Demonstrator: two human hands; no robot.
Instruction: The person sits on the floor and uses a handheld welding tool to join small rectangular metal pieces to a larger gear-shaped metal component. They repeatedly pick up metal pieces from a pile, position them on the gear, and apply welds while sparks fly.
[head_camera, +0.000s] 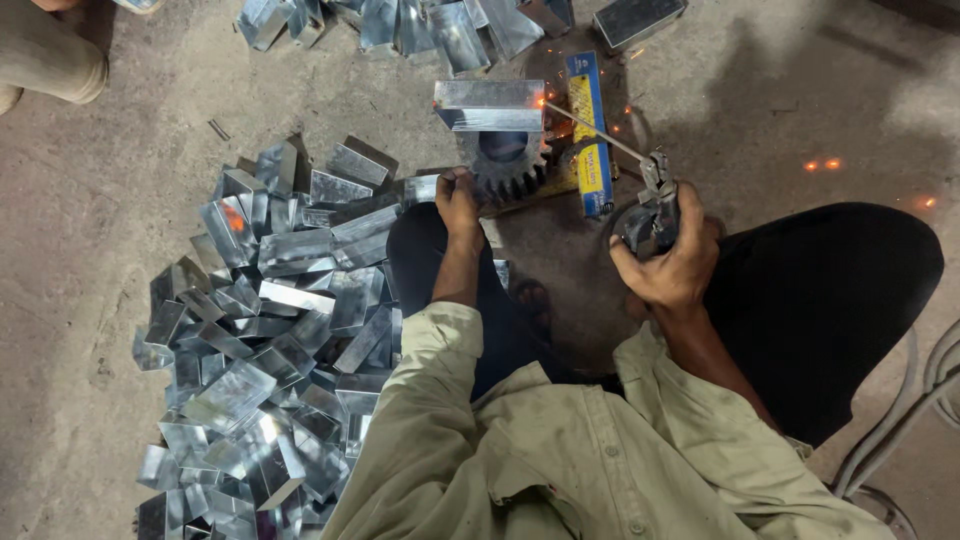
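My right hand (672, 268) grips a welding electrode holder (652, 205), its thin rod (592, 131) reaching up left to a shiny rectangular metal box piece (488, 104). That piece rests on a dark toothed gear (506, 165) on the floor. My left hand (457, 196) is closed at the gear's left edge, beside a small metal piece; what it holds I cannot tell. A few orange sparks (822, 164) lie scattered on the floor to the right.
A big heap of shiny metal box pieces (265, 330) covers the floor at left. More pieces (420, 22) lie at the top. A blue and yellow electrode packet (590, 135) sits beside the gear. Another person's leg (45, 55) is at top left. Cables (905, 420) run at right.
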